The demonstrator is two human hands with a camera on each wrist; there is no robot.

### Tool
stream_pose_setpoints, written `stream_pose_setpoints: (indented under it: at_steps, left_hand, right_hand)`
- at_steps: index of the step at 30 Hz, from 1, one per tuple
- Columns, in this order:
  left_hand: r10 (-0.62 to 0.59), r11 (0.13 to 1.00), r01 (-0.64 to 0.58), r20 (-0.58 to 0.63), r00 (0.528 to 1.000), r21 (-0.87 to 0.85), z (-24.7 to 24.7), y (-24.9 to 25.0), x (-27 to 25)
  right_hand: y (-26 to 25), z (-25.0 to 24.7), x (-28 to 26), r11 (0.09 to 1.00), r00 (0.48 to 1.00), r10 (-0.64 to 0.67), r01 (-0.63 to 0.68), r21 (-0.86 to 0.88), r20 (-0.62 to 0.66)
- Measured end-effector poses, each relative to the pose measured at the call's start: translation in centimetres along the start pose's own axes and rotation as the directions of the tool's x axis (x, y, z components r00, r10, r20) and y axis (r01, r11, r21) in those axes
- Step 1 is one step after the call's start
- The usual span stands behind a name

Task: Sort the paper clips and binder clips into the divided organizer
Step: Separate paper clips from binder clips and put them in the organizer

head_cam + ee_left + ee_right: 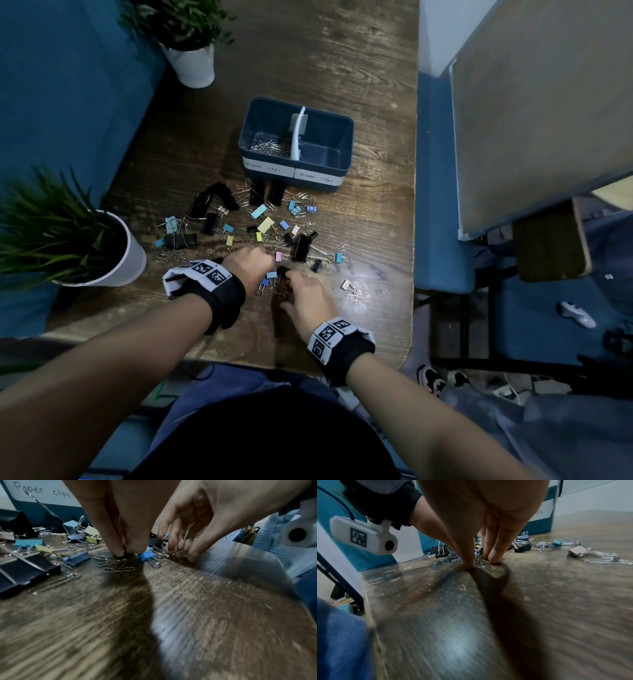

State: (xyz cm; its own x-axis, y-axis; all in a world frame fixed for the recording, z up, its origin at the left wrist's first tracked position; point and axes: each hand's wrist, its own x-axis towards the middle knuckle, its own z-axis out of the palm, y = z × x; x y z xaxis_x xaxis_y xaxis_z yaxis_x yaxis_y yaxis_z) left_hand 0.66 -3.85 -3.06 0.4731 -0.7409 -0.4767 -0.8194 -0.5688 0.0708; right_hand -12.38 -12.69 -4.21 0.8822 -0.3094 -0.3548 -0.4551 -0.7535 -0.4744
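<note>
The dark blue organizer (pixel 342 137) stands mid-table; its left compartment, labelled "Paper clips", holds silver paper clips (pixel 269 145), and the right one, labelled "Binder clips", looks bare. Black and coloured binder clips (pixel 265 224) lie scattered in front of it. My left hand (pixel 270 264) pinches its fingertips (pixel 120 552) together on paper clips at the table surface, with more loose paper clips (pixel 118 566) just below them. Close beside it, my right hand (pixel 479 563) curls thumb (pixel 467 564) and fingers around a small heap of paper clips (pixel 483 562). A small blue binder clip (pixel 147 556) lies between the two hands.
Two white potted plants stand at the left, one far (pixel 193 65) and one near (pixel 116 253). A large black binder clip (pixel 301 247) and a beige one (pixel 346 285) lie to the right of my hands. The table's right edge (pixel 414 240) borders a blue seat.
</note>
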Motion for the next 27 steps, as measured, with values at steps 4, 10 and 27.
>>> stream_pose_setpoints:
  at_steps: [4, 10, 27]
  left_hand:
    - [-0.009, 1.0, 0.009, -0.001, 1.0, 0.01, -0.3, 0.2, 0.1]
    - [-0.119, 0.987, 0.119, 0.005, 0.993, -0.112, -1.0, 0.1, 0.5]
    - [-0.553, 0.365, 0.11, -0.12, 0.824, -0.925, -4.3, -4.1, -2.2]
  right_hand:
    - [-0.6, 0.1, 0.8, 0.998, 0.998, 0.059, -0.059, 0.001, 0.01]
    - [-0.9, -0.1, 1.2, 0.995, 0.995, 0.094, -0.094, 0.01, 0.017]
    - [2.1, -5.8, 0.9, 0.835, 0.977, 0.208, -0.158, 0.526, -0.038]
